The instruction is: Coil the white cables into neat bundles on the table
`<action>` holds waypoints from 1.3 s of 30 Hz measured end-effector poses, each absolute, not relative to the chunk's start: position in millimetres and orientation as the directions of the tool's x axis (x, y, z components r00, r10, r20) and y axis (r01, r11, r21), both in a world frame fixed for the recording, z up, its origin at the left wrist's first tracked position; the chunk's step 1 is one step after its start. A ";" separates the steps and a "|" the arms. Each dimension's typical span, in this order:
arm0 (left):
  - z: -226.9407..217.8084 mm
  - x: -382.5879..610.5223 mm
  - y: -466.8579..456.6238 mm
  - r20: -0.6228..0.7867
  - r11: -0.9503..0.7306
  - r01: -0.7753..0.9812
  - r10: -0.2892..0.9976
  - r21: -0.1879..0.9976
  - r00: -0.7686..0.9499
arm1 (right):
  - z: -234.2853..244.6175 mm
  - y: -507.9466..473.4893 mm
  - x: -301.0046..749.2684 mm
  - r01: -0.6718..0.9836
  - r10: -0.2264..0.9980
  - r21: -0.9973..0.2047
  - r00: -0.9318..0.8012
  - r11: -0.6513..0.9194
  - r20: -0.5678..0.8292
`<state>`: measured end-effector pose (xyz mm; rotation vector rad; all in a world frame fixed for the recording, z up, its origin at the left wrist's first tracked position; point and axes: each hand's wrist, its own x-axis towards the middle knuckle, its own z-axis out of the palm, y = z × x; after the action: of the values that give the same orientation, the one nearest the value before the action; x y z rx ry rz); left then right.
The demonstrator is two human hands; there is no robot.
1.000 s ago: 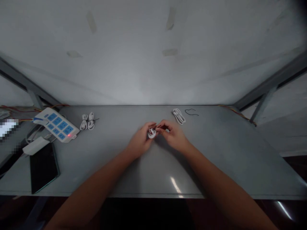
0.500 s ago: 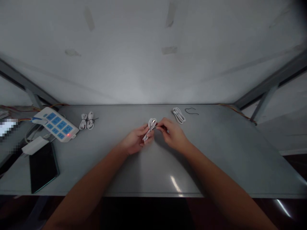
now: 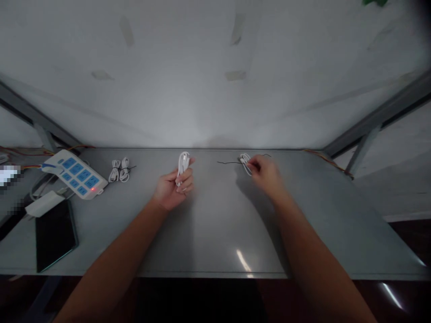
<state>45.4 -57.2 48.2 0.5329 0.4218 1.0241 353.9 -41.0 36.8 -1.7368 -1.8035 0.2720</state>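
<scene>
My left hand (image 3: 173, 188) is closed around a bundled white cable (image 3: 182, 165), held upright above the grey table (image 3: 215, 215) left of centre. My right hand (image 3: 266, 172) has reached to the far right of centre, its fingers pinched on a thin black twist tie (image 3: 229, 162) that stretches out to the left. Just beyond its fingertips lies a second coiled white cable (image 3: 245, 160) on the table.
At the far left lie two tied white cable bundles (image 3: 119, 170), a white power strip with blue sockets (image 3: 76, 176) with a red light, a white adapter (image 3: 43, 204) and a dark phone (image 3: 55, 235). A metal frame post (image 3: 362, 150) stands at the right rear.
My hands have separated. The left carried the bundled cable left and up; the right moved away to the far right, drawing the black tie with it, beside the other cable.
</scene>
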 end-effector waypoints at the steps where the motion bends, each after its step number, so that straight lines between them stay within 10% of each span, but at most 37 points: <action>1: 47.9 42.2 -54.5 -0.069 0.386 -0.710 0.899 0.589 0.432 | 37.1 -37.9 367.6 0.861 0.967 -0.509 0.133 -0.004 0.216; 10: 22.4 56.9 -47.3 -0.104 0.250 -0.461 0.942 0.852 0.319 | 43.4 -45.9 408.4 0.845 0.899 -0.353 0.436 -0.402 0.021; 14: 19.7 58.5 -54.1 -0.138 0.153 -0.014 0.924 0.988 0.356 | 49.1 -49.1 375.0 0.844 0.924 -0.536 0.184 0.027 0.336; 17: 20.9 60.2 -56.7 -0.085 -0.017 0.229 0.899 0.973 0.430 | 47.4 -58.7 333.9 0.627 0.933 -0.696 -0.166 0.349 0.319; 23: 10.7 66.2 -52.6 0.004 -0.123 0.285 0.923 0.951 0.385 | 25.1 -69.4 267.4 0.686 0.806 -0.431 -0.550 0.586 0.220; 32: 7.1 59.4 -41.1 0.003 -0.035 0.268 0.993 0.963 0.117 | 21.5 -35.9 279.0 0.973 0.988 -0.200 0.133 -0.115 0.078; 39: 7.2 55.8 -40.4 -0.013 -0.019 0.319 0.995 0.947 0.097 | 35.8 -36.3 316.9 0.957 0.931 -0.253 0.217 -0.144 0.292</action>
<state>55.8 -40.4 7.2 1.4908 1.3652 0.9654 316.9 -36.3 35.8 -2.1189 -1.7518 -0.0917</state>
